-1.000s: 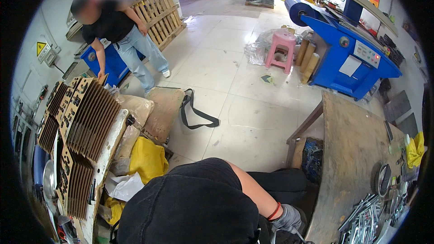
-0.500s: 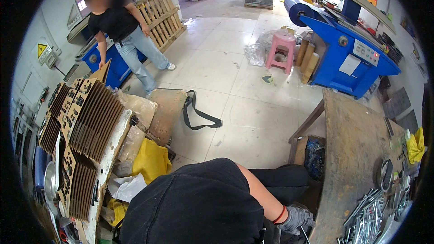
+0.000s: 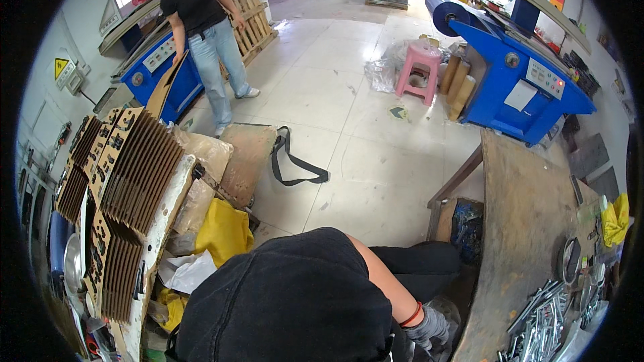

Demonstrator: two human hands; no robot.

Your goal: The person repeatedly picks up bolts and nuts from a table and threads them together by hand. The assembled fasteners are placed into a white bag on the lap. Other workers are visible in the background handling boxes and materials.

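Observation:
My right hand [image 3: 431,327], in a grey glove with a red band at the wrist, hangs low beside the wooden table [image 3: 516,208]. Its fingers point downward and look apart, with nothing visible between them. Close by the glove is something clear and plastic-like, too dim to make out. Black clothing [image 3: 288,295] fills the lower middle and hides what lies beneath it. My left hand is out of sight. On the table near my right side lies a pile of metal rods or long bolts [image 3: 540,322].
On the left, slotted brown boards with black parts [image 3: 137,167] stand stacked on a bench. A person [image 3: 208,33] holds a brown sheet [image 3: 168,87] by a blue machine. Another blue machine [image 3: 516,80], a pink stool [image 3: 419,72] and a black strap [image 3: 288,161] are farther off.
My right hand has shifted slightly left, and the thin rod seen at its fingers no longer shows. The other person has stepped to the right and straightened, with the brown sheet shifting right.

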